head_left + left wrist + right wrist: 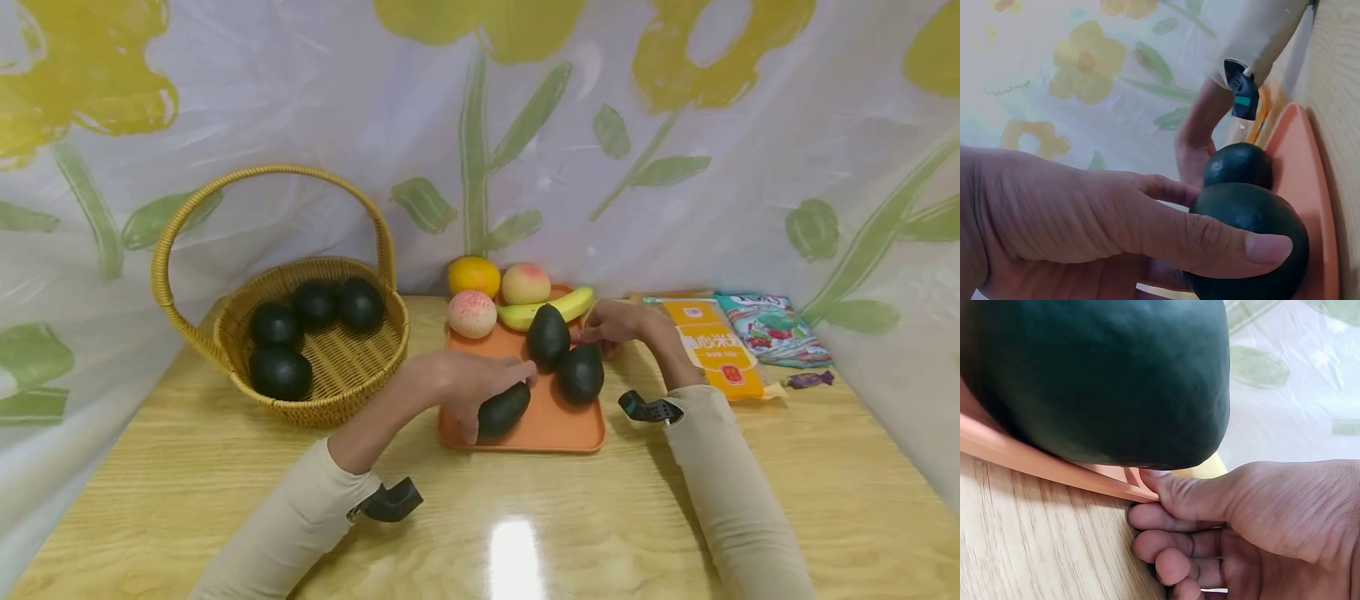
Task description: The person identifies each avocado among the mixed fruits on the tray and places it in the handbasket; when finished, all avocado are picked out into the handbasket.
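My left hand (480, 385) grips a dark green avocado (504, 412) at the front left of an orange tray (555, 433); in the left wrist view the thumb lies across the avocado (1247, 212). At the tray's right edge my right hand (617, 325) pinches the rim, thumb on top and fingers beneath, as the right wrist view shows. Two more avocados lie on the tray, one upright (548, 337) and one nearer the front (581, 375). Behind them are a banana (573, 306), a pink speckled peach (472, 314), another peach (527, 284) and an orange fruit (474, 276).
A wicker basket (360, 392) with a tall handle stands on the left, holding several avocados (281, 373). To the right lie a yellow food packet (720, 354), a teal packet (772, 329) and a purple wrapped candy (810, 380). A flowered curtain hangs behind the table.
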The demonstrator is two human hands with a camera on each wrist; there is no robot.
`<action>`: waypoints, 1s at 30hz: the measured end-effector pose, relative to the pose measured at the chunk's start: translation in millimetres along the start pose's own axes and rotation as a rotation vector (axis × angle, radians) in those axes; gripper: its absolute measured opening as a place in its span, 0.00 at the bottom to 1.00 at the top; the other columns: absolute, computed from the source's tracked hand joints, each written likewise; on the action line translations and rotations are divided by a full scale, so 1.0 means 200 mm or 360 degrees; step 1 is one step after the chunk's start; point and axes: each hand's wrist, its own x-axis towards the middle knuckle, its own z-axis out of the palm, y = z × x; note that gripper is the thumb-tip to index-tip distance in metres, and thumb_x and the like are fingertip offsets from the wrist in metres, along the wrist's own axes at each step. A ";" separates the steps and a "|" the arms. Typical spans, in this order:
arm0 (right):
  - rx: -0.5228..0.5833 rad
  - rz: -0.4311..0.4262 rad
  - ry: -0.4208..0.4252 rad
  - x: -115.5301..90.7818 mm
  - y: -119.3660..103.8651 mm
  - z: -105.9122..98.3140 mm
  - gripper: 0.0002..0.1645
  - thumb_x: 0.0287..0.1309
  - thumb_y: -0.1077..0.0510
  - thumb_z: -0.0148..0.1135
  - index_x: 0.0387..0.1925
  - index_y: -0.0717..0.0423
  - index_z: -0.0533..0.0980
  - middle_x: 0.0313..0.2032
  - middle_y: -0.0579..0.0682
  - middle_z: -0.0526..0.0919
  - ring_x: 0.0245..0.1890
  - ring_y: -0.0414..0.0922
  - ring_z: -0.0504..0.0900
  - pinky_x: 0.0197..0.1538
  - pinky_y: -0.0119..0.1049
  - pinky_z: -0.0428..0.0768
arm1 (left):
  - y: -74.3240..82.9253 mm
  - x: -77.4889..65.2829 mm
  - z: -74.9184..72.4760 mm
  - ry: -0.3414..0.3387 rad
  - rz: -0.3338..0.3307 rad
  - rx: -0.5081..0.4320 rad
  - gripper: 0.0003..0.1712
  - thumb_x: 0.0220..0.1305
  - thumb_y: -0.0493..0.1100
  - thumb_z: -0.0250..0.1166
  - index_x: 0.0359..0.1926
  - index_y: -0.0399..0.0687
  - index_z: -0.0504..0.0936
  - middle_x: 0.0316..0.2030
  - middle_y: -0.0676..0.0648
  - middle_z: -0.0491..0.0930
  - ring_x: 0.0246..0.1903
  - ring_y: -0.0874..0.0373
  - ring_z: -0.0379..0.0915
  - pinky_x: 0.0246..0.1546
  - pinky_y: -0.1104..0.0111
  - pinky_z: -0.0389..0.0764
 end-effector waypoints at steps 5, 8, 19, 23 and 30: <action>0.0011 -0.0008 0.0012 0.00 0.00 -0.01 0.23 0.77 0.53 0.58 0.24 0.59 0.82 0.18 0.49 0.83 0.19 0.38 0.80 0.29 0.33 0.80 | -0.01 -0.02 -0.02 0.0027 0.0049 -0.0043 0.58 0.47 0.34 0.83 0.74 0.54 0.57 0.69 0.49 0.69 0.56 0.58 0.73 0.63 0.66 0.76; 0.0016 0.0005 0.0005 0.01 0.00 0.00 0.23 0.77 0.52 0.58 0.24 0.58 0.81 0.18 0.47 0.83 0.19 0.37 0.80 0.29 0.32 0.79 | -0.01 -0.04 -0.03 0.0035 0.0082 -0.0036 0.57 0.46 0.33 0.83 0.72 0.56 0.58 0.68 0.50 0.69 0.60 0.59 0.71 0.65 0.65 0.75; 0.0001 0.0062 -0.0007 0.02 0.00 0.01 0.23 0.76 0.49 0.60 0.23 0.55 0.80 0.18 0.45 0.80 0.20 0.38 0.78 0.30 0.32 0.76 | -0.01 -0.11 -0.05 0.0168 0.0166 -0.0030 0.57 0.48 0.39 0.82 0.75 0.52 0.57 0.67 0.47 0.65 0.61 0.58 0.70 0.62 0.65 0.77; -0.0004 0.0051 0.0001 0.01 -0.01 0.00 0.25 0.76 0.49 0.59 0.21 0.55 0.79 0.17 0.46 0.80 0.20 0.38 0.77 0.30 0.32 0.75 | -0.02 -0.17 -0.09 0.0233 0.0098 0.0005 0.56 0.52 0.40 0.80 0.76 0.50 0.56 0.67 0.46 0.65 0.53 0.56 0.76 0.50 0.65 0.82; -0.0016 0.0026 0.0015 0.00 -0.01 0.00 0.23 0.77 0.53 0.59 0.24 0.60 0.83 0.18 0.48 0.84 0.19 0.36 0.79 0.29 0.32 0.78 | -0.08 -0.31 -0.14 0.0401 0.0026 -0.0046 0.50 0.50 0.34 0.76 0.70 0.50 0.59 0.61 0.43 0.67 0.44 0.52 0.76 0.44 0.67 0.80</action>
